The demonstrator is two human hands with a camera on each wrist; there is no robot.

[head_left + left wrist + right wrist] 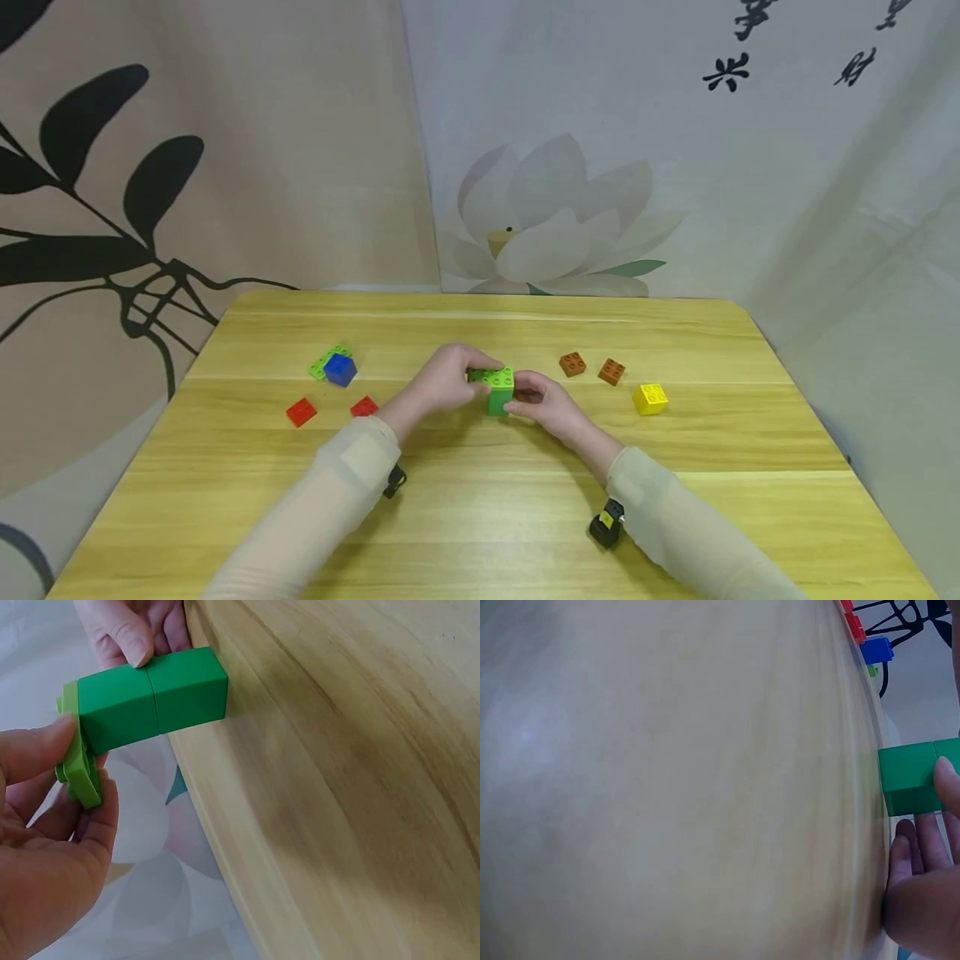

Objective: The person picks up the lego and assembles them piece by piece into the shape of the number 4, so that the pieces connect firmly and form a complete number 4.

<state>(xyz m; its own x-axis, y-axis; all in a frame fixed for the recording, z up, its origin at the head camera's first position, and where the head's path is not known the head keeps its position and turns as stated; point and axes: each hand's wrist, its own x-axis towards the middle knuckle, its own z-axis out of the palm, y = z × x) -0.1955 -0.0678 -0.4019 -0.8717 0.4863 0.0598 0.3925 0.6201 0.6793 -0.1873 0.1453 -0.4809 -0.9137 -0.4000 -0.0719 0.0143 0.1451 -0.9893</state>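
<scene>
Pale cream fabric sleeves (322,508) nearest, a black wrist camera (606,523) by the right cuff. Beyond, left hand (447,377) nearly closed, thumb and fingers pinching the overhanging end of a lime-green studded plastic plate (501,378). Plate caps two dark green plastic blocks (116,705) joined end to end, upright over the middle of a yellowish wood-grain table (495,517); contact with the surface, cannot tell. Right hand (551,410) part closed round the green blocks, thumb at their seam, fingers curled, some hidden.

Left side of table: blue plastic block (341,370) at another lime studded plate (318,367); two flat red pieces (302,412) nearer, the right one just beside the left forearm. Right side: two brown studded square bricks (572,364), yellow studded cube-like brick (650,399) nearer.
</scene>
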